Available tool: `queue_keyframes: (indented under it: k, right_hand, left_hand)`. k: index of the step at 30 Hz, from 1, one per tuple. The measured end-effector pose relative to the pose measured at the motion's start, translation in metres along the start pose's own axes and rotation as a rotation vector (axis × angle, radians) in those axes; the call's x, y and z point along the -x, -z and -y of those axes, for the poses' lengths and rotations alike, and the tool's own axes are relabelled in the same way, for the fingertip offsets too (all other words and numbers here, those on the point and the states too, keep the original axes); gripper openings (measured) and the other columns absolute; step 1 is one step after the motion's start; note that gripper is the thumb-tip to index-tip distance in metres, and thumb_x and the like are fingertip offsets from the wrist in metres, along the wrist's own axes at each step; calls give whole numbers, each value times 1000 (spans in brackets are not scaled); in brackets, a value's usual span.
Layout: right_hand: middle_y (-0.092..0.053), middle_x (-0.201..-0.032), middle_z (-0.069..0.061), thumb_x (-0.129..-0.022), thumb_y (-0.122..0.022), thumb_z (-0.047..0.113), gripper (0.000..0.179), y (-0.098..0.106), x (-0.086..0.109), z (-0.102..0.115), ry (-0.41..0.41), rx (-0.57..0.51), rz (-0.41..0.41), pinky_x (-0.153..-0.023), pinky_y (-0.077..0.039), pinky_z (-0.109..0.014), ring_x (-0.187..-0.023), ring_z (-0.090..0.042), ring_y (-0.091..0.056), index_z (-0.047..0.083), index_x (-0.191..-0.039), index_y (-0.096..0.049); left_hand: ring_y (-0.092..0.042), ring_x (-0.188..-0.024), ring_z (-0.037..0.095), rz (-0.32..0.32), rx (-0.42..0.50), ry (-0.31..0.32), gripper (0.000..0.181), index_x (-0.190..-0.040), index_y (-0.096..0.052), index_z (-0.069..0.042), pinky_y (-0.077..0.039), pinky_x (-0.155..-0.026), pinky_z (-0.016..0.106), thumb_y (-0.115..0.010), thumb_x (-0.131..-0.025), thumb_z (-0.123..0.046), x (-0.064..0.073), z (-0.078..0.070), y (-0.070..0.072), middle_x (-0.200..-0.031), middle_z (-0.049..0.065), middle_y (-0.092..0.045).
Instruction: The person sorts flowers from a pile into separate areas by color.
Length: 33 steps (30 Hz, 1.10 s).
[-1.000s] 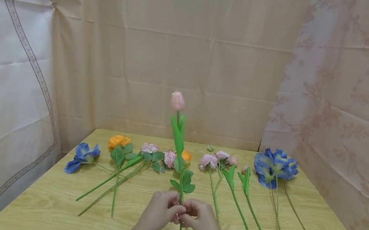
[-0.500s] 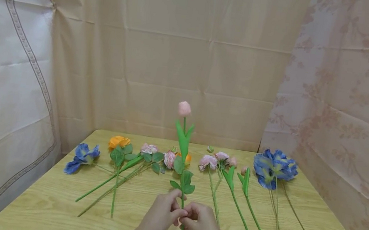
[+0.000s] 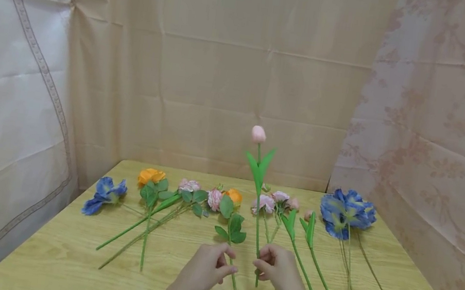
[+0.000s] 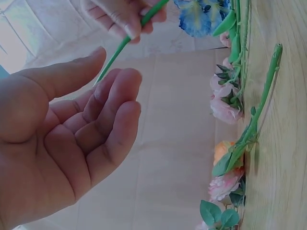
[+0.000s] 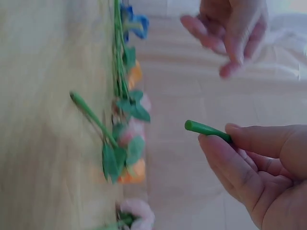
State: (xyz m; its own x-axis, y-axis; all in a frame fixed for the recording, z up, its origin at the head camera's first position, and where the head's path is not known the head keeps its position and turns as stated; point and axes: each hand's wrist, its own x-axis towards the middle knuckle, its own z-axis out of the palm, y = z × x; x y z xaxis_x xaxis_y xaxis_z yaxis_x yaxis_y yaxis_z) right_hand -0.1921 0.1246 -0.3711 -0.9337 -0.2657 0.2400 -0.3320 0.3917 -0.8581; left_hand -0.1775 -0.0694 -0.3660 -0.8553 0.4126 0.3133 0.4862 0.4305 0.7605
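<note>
My right hand (image 3: 283, 269) pinches the lower stem of a pink tulip (image 3: 260, 171), holding it upright above the table. In the right wrist view, the cut end of the tulip stem (image 5: 204, 128) sticks out between thumb and fingers. My left hand (image 3: 203, 269) hovers to the left of it, apart from the tulip. The left wrist view shows the left hand (image 4: 81, 129) palm up, fingers loosely bent and holding nothing. Below and beyond the left hand, an orange rose (image 3: 233, 197) with green leaves lies on the table, its stem end partly behind the fingers.
On the wooden table (image 3: 67, 260) lie a blue flower (image 3: 105, 195), another orange rose (image 3: 151, 177) and pink flowers (image 3: 188, 186) at left. Pale pink blooms (image 3: 263, 204), two tulips (image 3: 289, 224) and blue flowers (image 3: 347, 213) lie at right. Curtains (image 3: 241, 77) enclose the table.
The tulip has moved right, carried by my right hand. My left hand has come off its stem, and the two hands have drawn apart. The flowers on the table stay put.
</note>
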Motion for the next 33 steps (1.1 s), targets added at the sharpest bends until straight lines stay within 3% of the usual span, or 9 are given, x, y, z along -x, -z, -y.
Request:
queue_keyframes:
  k: [14, 27, 33]
  right_hand:
    - [-52, -69, -9, -77, -63, -6, 11, 51, 2, -28, -295, 180, -139, -49, -51, -32, -52, -18, -56, -7, -81, -53]
    - [-49, -62, -12, -74, -62, -11, 19, 64, 6, -55, -353, 267, -128, -46, -50, -30, -46, -19, -55, -4, -67, -45]
    - [-49, -61, -13, -71, -63, -14, 19, 65, 9, -62, -373, 300, -87, -45, -50, -28, -44, -19, -56, -5, -65, -47]
  left_hand:
    - [-49, -42, 5, 56, -57, 23, 16, -89, -60, -1, -39, -41, 19, -63, -83, -15, -1, 7, 0, -53, -3, -52]
    - [-47, -41, 4, 95, -63, 31, 14, -87, -61, -6, -37, -39, 19, -61, -85, -20, 1, 11, -1, -53, -1, -52]
    - [-46, -40, 3, 99, -71, 28, 12, -86, -61, -7, -35, -39, 18, -61, -85, -19, 2, 12, -1, -51, -6, -48]
